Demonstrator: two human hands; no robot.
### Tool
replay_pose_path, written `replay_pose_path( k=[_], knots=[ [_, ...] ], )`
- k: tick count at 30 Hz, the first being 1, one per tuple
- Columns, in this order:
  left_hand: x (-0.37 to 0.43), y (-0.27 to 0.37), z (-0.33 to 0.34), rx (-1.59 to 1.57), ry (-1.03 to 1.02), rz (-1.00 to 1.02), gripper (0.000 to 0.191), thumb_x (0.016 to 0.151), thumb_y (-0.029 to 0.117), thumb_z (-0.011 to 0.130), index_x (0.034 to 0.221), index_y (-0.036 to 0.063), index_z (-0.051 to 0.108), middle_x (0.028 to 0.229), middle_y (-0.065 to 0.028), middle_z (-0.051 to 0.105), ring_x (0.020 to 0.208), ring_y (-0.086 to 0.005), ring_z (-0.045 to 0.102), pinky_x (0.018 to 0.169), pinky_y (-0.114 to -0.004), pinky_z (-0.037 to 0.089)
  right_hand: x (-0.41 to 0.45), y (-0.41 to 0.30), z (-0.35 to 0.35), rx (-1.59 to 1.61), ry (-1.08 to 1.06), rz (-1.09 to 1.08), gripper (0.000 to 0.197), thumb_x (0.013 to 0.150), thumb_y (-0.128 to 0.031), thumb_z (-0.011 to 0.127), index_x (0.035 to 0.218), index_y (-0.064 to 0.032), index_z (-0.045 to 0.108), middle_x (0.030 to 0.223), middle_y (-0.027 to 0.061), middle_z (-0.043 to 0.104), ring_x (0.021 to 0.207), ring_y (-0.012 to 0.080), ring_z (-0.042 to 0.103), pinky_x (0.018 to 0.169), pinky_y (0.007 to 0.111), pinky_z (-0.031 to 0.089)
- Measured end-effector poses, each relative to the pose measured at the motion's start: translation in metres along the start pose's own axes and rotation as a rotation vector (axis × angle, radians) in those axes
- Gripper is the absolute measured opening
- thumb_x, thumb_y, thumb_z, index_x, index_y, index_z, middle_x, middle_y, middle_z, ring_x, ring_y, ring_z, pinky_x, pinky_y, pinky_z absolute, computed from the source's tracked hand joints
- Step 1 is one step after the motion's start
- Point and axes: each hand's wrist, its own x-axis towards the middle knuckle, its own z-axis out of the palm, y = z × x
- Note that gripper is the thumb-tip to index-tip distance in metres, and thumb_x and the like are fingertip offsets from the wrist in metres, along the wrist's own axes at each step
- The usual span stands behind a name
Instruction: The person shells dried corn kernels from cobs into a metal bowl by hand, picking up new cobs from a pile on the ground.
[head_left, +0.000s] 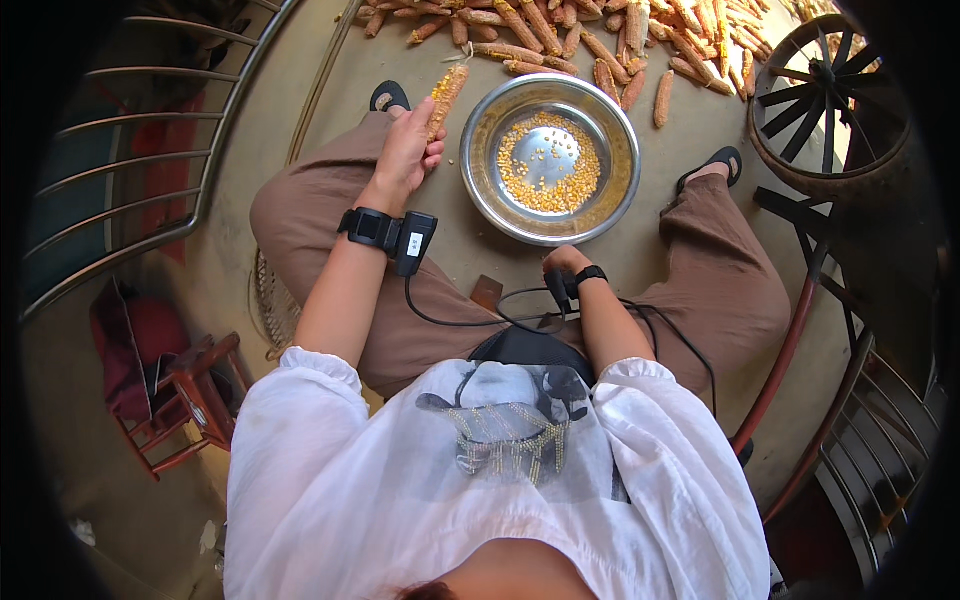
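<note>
A corn cob (448, 97), partly stripped and with some yellow kernels on it, is held in my left hand (411, 146), to the left of the basin and beyond my raised knee. A round stainless steel basin (474, 187) stands on the floor between my feet. Loose yellow corn kernels (559, 196) lie in it, mostly in a ring around its bottom. My right hand (566, 260) is at the near side of the basin, below its rim; its fingers are mostly hidden, and no object shows in it.
A heap of corn cobs (540, 30) lies beyond the basin. A spoked metal wheel (825, 97) on a frame stands at the right. Metal railings (217, 120) run along the left, near a red-brown wooden stool (202, 390). Black cables (465, 322) cross my lap between the wrist devices.
</note>
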Motion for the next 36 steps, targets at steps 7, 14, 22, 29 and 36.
replay_pose_path(
  k=[7, 14, 22, 29, 36],
  knots=[
    [0.007, 0.06, -0.012, 0.0, 0.057, 0.1, 0.032, 0.092, 0.037, 0.048, 0.095, 0.0051, 0.046, 0.068, -0.0018, 0.046, 0.045, -0.0036, 0.036, 0.035, -0.017, 0.026, 0.072, 0.036, 0.085, 0.003, 0.243, 0.395, 0.016, 0.069, -0.023, 0.067, 0.082, -0.0141, 0.072, 0.098, 0.0129, 0.065, 0.097, 0.029, 0.059, 0.082, 0.038, 0.048],
    [0.013, 0.052, -0.002, -0.063, 0.156, 0.039, 0.033, 0.091, 0.037, 0.051, 0.094, 0.0043, 0.045, 0.07, -0.0031, 0.047, 0.046, -0.004, 0.036, 0.037, -0.017, 0.026, 0.045, 0.008, 0.07, 0.604, 0.401, 0.656, 0.04, 0.077, -0.031, 0.061, 0.105, -0.0032, 0.061, 0.103, 0.0177, 0.063, 0.096, 0.0294, 0.06, 0.081, 0.035, 0.048],
    [0.004, 0.063, -0.014, -0.138, 0.174, 0.092, 0.033, 0.092, 0.036, 0.05, 0.096, 0.0038, 0.046, 0.071, -0.0034, 0.048, 0.047, -0.0039, 0.037, 0.037, -0.017, 0.026, 0.028, -0.04, 0.055, 1.002, 0.783, 0.586, 0.045, 0.075, -0.029, 0.065, 0.108, 0.0004, 0.059, 0.101, 0.016, 0.064, 0.087, 0.0277, 0.063, 0.076, 0.035, 0.051],
    [0.0, 0.063, -0.022, -0.163, 0.191, 0.08, 0.033, 0.092, 0.036, 0.051, 0.098, 0.0038, 0.046, 0.072, -0.0039, 0.049, 0.047, -0.0037, 0.037, 0.037, -0.017, 0.027, 0.034, -0.058, 0.064, 1.021, 0.901, 0.583, 0.044, 0.074, -0.027, 0.066, 0.108, 0.0002, 0.059, 0.101, 0.0146, 0.064, 0.085, 0.0264, 0.064, 0.074, 0.035, 0.051],
    [-0.007, 0.069, -0.035, -0.202, 0.204, 0.084, 0.034, 0.092, 0.037, 0.051, 0.099, 0.0042, 0.046, 0.072, -0.0039, 0.049, 0.048, -0.0036, 0.036, 0.039, -0.016, 0.027, 0.04, -0.06, 0.074, 0.933, 0.946, 0.597, 0.043, 0.074, -0.024, 0.067, 0.108, 0.0, 0.059, 0.101, 0.0133, 0.064, 0.083, 0.0251, 0.064, 0.073, 0.035, 0.052]
  ],
)
